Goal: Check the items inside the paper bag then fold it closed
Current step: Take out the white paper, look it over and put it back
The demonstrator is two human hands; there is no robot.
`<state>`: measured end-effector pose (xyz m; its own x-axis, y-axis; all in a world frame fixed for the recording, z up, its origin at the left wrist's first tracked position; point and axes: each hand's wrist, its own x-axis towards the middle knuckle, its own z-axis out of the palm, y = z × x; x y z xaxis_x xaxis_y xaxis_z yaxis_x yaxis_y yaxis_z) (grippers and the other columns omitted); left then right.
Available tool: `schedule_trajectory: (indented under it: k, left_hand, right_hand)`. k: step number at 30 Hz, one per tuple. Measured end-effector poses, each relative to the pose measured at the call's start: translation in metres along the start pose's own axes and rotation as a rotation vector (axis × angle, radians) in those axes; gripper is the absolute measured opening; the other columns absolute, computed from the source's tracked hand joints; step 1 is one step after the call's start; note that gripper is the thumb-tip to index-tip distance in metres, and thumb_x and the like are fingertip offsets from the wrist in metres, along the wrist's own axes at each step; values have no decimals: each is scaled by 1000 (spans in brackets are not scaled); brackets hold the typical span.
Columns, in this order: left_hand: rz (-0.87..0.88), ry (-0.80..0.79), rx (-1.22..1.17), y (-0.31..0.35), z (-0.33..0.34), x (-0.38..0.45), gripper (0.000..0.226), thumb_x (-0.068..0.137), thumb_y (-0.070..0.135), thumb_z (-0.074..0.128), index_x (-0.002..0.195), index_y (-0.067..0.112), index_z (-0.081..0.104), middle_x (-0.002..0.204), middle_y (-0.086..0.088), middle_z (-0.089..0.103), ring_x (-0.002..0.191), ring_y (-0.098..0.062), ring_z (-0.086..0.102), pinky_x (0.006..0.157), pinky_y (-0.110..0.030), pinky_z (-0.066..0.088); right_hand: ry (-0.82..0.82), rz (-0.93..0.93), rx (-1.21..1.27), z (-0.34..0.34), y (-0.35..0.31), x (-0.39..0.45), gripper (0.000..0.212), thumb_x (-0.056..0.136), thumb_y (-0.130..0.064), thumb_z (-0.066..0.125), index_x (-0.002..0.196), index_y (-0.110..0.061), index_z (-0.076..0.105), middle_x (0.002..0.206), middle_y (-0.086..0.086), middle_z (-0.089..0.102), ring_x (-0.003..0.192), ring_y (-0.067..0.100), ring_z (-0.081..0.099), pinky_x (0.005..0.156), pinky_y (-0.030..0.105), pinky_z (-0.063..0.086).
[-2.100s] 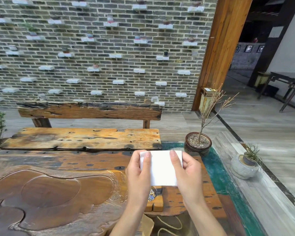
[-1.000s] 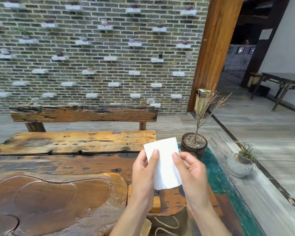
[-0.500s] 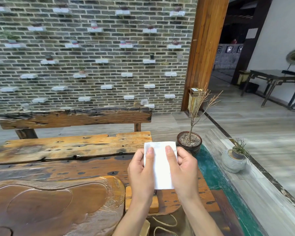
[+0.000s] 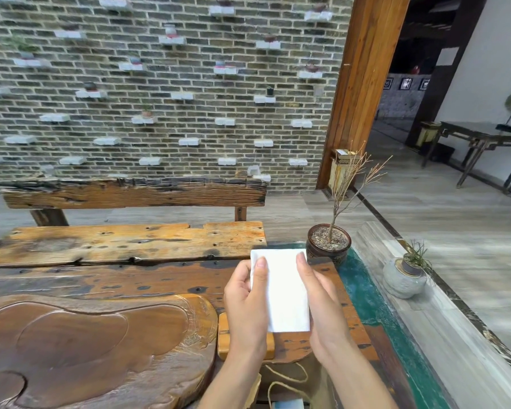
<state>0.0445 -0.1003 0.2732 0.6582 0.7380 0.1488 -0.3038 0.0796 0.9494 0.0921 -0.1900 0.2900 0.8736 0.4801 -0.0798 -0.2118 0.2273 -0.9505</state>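
Observation:
I hold a white rectangular paper packet (image 4: pixel 283 290) upright in front of me, over the wooden table. My left hand (image 4: pixel 245 302) grips its left edge, thumb on the front near the top corner. My right hand (image 4: pixel 322 302) grips its right edge the same way. The brown paper bag (image 4: pixel 289 382) with twine handles stands open at the bottom edge of the view, just below my wrists; something pale blue shows inside it, mostly cut off.
A carved dark wooden tray (image 4: pixel 95 343) fills the table's left. A small orange wooden block (image 4: pixel 227 340) lies behind my left wrist. A potted dry twig plant (image 4: pixel 328 246) stands at the table's far right corner. A wooden bench (image 4: pixel 130 219) lies beyond.
Both hands have kept hold of the white packet, turning it from wide to tall and straightening it from a tilt. The view has swung slightly to the right.

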Motion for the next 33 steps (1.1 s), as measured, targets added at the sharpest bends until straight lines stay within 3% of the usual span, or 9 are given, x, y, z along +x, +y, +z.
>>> schedule_trajectory:
  k: [4,7,10,14,18,23,29,33]
  left_hand:
    - [-11,-8,21,-4,-6,-5,29,98,27,52,73,15,58,65,2,63,59,-11,59,50,-29,43]
    - [29,6,63,-5,-11,-8,39,100,22,47,62,17,50,52,12,50,48,0,42,46,-17,33]
    - [40,-1,105,-10,-17,-7,45,101,19,46,57,24,52,51,13,49,48,1,39,46,-16,30]
    - [11,-4,146,-21,-26,-4,39,101,26,46,63,21,55,57,9,53,54,-8,43,51,-28,32]
    - [-51,-4,163,-29,-35,-6,33,100,35,42,85,15,64,50,-2,52,41,-9,44,43,-20,33]
    - [-138,-40,115,-45,-49,-13,36,102,31,37,90,8,62,50,-8,49,33,-11,34,35,-20,28]
    - [-245,-89,217,-78,-80,-20,36,101,32,43,81,16,68,52,0,51,42,-16,38,45,-28,30]
    - [-305,-157,322,-96,-98,-24,30,99,31,50,79,15,65,53,2,45,54,-17,39,59,-33,34]
  right_hand:
    - [-102,233,141,-1,5,-6,47,83,-38,68,116,-4,65,101,14,76,87,24,73,74,38,57]
    - [-91,247,106,-2,9,-8,36,90,-34,64,115,-7,63,100,10,77,88,21,73,77,39,55]
    - [-62,258,59,-3,14,-9,40,91,-36,63,117,-6,62,105,13,76,93,24,72,84,43,53]
    - [-21,287,37,-8,20,-8,41,91,-37,63,118,-7,59,104,15,76,94,30,72,77,43,54]
    - [49,303,62,-19,28,-8,47,83,-37,68,118,-8,60,104,15,77,96,31,73,76,42,56]
    - [95,365,100,-37,45,-8,48,87,-35,67,124,-6,59,108,19,75,101,36,71,68,38,58]
    - [153,400,110,-72,64,-5,43,92,-29,62,125,-2,59,110,21,74,100,36,71,67,40,61]
    - [194,441,65,-103,75,-3,42,94,-31,58,126,-4,59,112,20,73,102,37,71,69,41,60]
